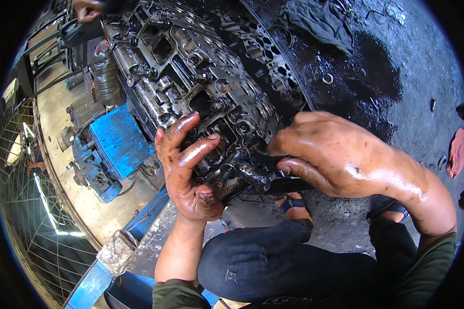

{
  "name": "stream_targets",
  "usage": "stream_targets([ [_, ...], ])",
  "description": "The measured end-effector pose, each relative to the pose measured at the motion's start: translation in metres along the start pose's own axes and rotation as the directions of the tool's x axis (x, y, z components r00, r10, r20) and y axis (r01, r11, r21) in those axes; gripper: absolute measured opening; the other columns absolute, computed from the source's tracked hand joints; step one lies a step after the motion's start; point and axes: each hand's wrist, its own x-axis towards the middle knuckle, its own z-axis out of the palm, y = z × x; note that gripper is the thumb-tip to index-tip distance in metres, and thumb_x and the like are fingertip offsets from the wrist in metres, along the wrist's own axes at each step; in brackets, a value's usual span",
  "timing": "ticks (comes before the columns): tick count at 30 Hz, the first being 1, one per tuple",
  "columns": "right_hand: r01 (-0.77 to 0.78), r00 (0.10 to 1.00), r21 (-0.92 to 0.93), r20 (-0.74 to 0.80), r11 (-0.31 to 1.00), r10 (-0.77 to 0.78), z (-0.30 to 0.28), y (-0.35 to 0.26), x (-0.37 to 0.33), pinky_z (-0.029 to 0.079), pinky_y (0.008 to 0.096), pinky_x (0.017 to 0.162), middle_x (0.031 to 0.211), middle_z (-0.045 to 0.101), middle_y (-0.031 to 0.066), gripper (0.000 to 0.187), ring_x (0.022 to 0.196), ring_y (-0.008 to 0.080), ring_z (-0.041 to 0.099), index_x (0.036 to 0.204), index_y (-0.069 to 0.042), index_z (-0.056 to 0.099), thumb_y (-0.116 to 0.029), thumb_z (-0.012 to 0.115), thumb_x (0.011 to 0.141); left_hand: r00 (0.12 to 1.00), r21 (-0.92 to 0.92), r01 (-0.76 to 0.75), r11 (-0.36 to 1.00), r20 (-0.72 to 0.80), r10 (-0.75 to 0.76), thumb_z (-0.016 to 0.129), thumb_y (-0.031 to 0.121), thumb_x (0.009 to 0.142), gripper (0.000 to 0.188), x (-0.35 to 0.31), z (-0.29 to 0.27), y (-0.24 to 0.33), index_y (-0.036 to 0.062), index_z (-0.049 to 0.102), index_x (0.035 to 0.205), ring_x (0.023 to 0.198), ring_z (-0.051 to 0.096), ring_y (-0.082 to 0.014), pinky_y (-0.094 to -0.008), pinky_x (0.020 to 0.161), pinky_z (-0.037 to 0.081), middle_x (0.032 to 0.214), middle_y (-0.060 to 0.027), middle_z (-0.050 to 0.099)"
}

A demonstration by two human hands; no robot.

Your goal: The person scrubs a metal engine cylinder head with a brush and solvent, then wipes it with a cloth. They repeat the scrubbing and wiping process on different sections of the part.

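Note:
A long, oily engine part [176, 69], dark metal with square openings and round stubs, stretches from the upper left toward me. At its near end my left hand [188, 170] has its fingers spread and bent over the edge, the thumb apart and lower down. Oil shines on both hands. My right hand [340, 152] is closed at the near right corner of the engine part, fingers curled under and thumb pressed in. Whatever lies in that grip is hidden by the fingers and dark oil. A short dark pipe-like stub [255, 177] sits between the two hands.
Beyond the engine part lies a flat metal plate with holes [278, 67]. A dark rag [319, 23] and a metal ring [328, 78] are on the oil-stained floor. At left stands a blue-topped machine [121, 139]. Another person's hand [87, 9] shows at the upper left.

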Motion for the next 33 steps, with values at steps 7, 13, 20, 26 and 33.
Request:
stream_targets([
  [7,0.09,0.995,-0.099,0.052,0.991,-0.086,-0.001,0.003,0.009,0.048,0.0439,0.087,0.099,0.07,0.0072,0.024,0.096,0.0292,0.063,0.117,-0.008,0.069,-0.025,0.069,0.099,1.0,0.005,0.013,1.0,-0.003,-0.013,0.036,0.073,0.104,0.074,-0.001,0.0,0.001,0.0103,0.073,0.117,0.136,0.059,-0.036,-0.0573,0.125,0.017,0.121,-0.011,0.076],
  [13,0.107,0.994,-0.195,0.056,0.975,-0.098,0.001,-0.002,0.015,0.046,0.0416,0.085,0.096,0.07,0.0028,0.022,0.095,0.0259,0.062,0.115,-0.013,0.07,-0.025,0.07,0.096,1.0,-0.004,0.018,1.0,-0.01,-0.018,0.038,0.073,0.104,0.074,0.001,0.001,0.002,0.0097,0.075,0.117,0.136,0.058,-0.0362,-0.0569,0.125,0.016,0.13,-0.0171,0.072],
  [20,0.07,0.975,-0.57,-0.133,0.818,-0.176,-0.023,-0.011,0.028,0.046,0.041,0.085,0.093,0.07,0.0006,0.023,0.094,0.0251,0.063,0.112,-0.016,0.07,-0.021,0.073,0.09,1.0,-0.008,0.007,1.0,-0.014,-0.007,0.039,0.074,0.103,0.076,-0.001,0.0,0.0,0.0102,0.076,0.118,0.135,0.058,-0.0359,-0.0544,0.125,0.014,0.138,-0.022,0.067],
  [26,0.041,0.988,-0.408,-0.12,0.912,-0.097,-0.041,-0.011,0.014,0.048,0.0445,0.087,0.099,0.073,0.006,0.02,0.095,0.0301,0.066,0.113,-0.008,0.07,-0.021,0.071,0.098,1.0,-0.024,-0.009,1.0,-0.028,0.008,0.039,0.071,0.104,0.074,0.001,0.001,0.0,0.0094,0.076,0.12,0.135,0.058,-0.035,-0.0536,0.125,0.013,0.139,-0.0214,0.067],
  [33,0.022,0.997,-0.109,-0.073,0.994,-0.03,0.008,0.0,0.004,0.05,0.0447,0.092,0.11,0.075,0.0087,0.025,0.101,0.0308,0.068,0.118,-0.006,0.071,-0.022,0.071,0.098,1.0,-0.011,0.013,1.0,-0.016,-0.014,0.04,0.073,0.103,0.075,0.002,0.001,0.002,0.0096,0.077,0.118,0.137,0.057,-0.0349,-0.0539,0.126,0.013,0.138,-0.0209,0.067],
])
